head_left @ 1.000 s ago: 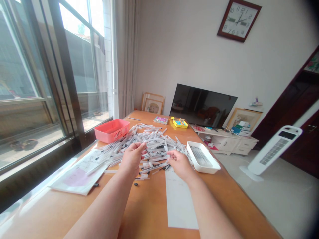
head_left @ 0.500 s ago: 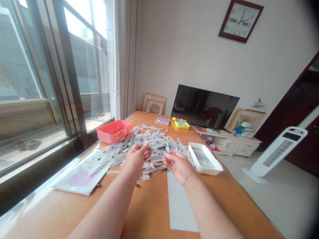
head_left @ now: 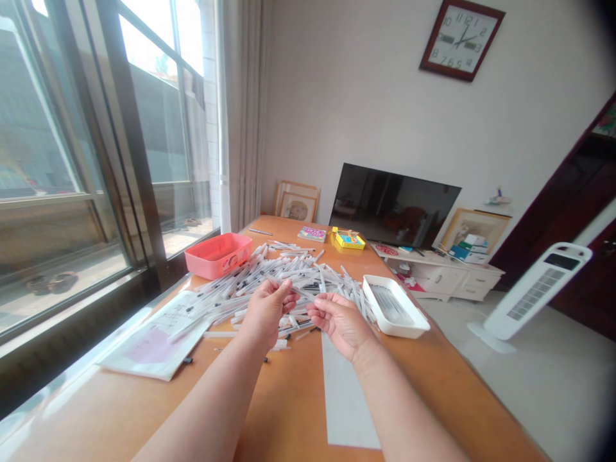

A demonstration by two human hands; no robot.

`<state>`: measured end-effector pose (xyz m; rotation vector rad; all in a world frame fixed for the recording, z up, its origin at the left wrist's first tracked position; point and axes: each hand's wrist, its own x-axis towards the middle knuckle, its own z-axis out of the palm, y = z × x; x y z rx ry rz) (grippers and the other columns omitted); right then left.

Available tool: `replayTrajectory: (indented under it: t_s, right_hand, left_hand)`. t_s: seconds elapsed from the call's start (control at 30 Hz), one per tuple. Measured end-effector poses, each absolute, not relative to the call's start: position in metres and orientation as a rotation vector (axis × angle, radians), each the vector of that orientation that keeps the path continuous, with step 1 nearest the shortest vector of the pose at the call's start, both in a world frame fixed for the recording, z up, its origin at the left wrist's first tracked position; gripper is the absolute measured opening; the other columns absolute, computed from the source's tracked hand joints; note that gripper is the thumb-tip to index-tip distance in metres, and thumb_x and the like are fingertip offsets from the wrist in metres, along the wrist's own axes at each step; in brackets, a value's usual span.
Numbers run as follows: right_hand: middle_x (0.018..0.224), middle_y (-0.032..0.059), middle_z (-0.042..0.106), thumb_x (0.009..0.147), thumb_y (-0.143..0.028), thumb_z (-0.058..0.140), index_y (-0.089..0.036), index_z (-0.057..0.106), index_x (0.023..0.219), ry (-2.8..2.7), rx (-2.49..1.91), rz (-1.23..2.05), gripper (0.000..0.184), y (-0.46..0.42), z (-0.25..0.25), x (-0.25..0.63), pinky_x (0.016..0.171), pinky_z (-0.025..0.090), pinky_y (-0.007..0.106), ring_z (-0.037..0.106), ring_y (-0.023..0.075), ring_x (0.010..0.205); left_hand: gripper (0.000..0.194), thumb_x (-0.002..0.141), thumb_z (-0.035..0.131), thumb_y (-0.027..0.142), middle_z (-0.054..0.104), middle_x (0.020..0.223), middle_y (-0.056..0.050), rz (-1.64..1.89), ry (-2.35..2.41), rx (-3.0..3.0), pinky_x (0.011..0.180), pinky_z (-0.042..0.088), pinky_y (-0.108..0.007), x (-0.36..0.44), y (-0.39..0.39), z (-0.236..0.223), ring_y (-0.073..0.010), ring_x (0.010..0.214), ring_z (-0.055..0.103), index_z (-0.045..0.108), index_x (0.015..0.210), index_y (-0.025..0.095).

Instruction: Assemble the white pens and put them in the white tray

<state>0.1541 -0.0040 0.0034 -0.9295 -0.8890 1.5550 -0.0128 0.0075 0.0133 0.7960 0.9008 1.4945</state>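
My left hand (head_left: pixel 272 308) is closed in a pinch over the front of a heap of pens and pen parts (head_left: pixel 257 273), translucent barrels with black bits among them. A thin, pale pen (head_left: pixel 303 294) spans the gap to my right hand (head_left: pixel 341 323), whose thumb and fingertips pinch its other end. The fingers hide both of its ends. To the right of my right hand is a white tray (head_left: pixel 417 325) with several slim pens or refills lying in it. Beneath my right wrist a white paper strip (head_left: pixel 346 398) lies on the table.
A coral-red plastic basket (head_left: pixel 205 265) stands left of the heap. Nearer me lies a sheet with writing (head_left: pixel 158 343), beside a small black cap (head_left: pixel 187 360). At the table's far end are a colourful booklet (head_left: pixel 312 234) and a yellow box (head_left: pixel 348 239). A window borders the left side.
My hands have come slightly closer together, the right one shifting a little left. The pen between them shows more clearly now. The view has shifted slightly.
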Motion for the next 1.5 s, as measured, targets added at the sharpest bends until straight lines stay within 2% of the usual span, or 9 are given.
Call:
replayTrajectory:
  t_s: [0.43,0.73,0.97,1.13,1.23,1.33,1.5]
  right_hand:
    - [0.08,0.0056,0.073,0.07,-0.032,0.084,-0.016,0.067,0.091,-0.94,-0.954,1.463,0.032,-0.007,0.007,0.153,0.068,0.056,0.025,0.068,0.0141,0.071]
    - [0.078,0.0047,0.073,0.07,-0.03,0.084,-0.017,0.066,0.088,-0.896,-0.912,1.447,0.029,-0.008,0.009,0.151,0.072,0.056,0.025,0.068,0.0133,0.072]
    - [0.078,0.0048,0.073,0.07,-0.031,0.084,-0.016,0.066,0.089,-0.915,-0.919,1.444,0.03,-0.01,0.011,0.151,0.071,0.056,0.024,0.068,0.0133,0.071]
    - [0.083,0.0067,0.074,0.072,-0.033,0.083,-0.016,0.066,0.092,-0.978,-0.938,1.437,0.031,-0.01,0.011,0.152,0.075,0.056,0.027,0.069,0.0149,0.075]
    - [0.087,0.0077,0.074,0.075,-0.036,0.079,-0.016,0.066,0.095,-1.067,-0.993,1.411,0.032,-0.013,0.016,0.156,0.076,0.056,0.031,0.07,0.0175,0.078]
    - [0.088,0.0078,0.074,0.079,-0.041,0.073,-0.016,0.066,0.096,-1.194,-1.084,1.333,0.031,-0.015,0.021,0.162,0.073,0.055,0.032,0.069,0.0192,0.078]
    - [0.081,0.0039,0.071,0.078,-0.044,0.071,-0.016,0.066,0.09,-1.367,-1.177,1.175,0.031,-0.015,0.023,0.169,0.064,0.05,0.028,0.064,0.0164,0.07]
  left_hand:
    - [0.039,0.072,0.081,0.04,0.071,0.083,-0.005,1.497,0.882,0.779,0.076,0.054,-0.033,-0.004,0.006,0.009,-0.0163,0.074,0.07,0.051,0.084,0.019]
    - [0.031,0.077,0.077,0.034,0.069,0.08,-0.004,1.504,0.825,0.736,0.074,0.054,-0.03,0.001,0.001,0.013,-0.0158,0.076,0.07,0.051,0.083,0.019]
    - [0.033,0.075,0.08,0.036,0.071,0.085,-0.005,1.499,0.823,0.763,0.075,0.055,-0.032,0.001,0.0,0.015,-0.0151,0.074,0.069,0.053,0.084,0.019]
    - [0.03,0.077,0.078,0.036,0.07,0.083,-0.005,1.496,0.825,0.769,0.076,0.054,-0.03,0.0,0.001,0.014,-0.0141,0.074,0.068,0.055,0.084,0.017]
    - [0.028,0.079,0.076,0.035,0.071,0.089,-0.007,1.472,0.831,0.786,0.077,0.054,-0.029,-0.001,0.001,0.014,-0.0142,0.077,0.068,0.057,0.085,0.016]
    - [0.026,0.081,0.075,0.034,0.072,0.096,-0.01,1.446,0.839,0.801,0.079,0.054,-0.029,-0.002,0.001,0.015,-0.0141,0.078,0.068,0.057,0.088,0.016]
    - [0.026,0.08,0.076,0.033,0.072,0.097,-0.01,1.409,0.849,0.81,0.079,0.054,-0.028,-0.003,0.0,0.018,-0.0146,0.08,0.069,0.057,0.087,0.016]
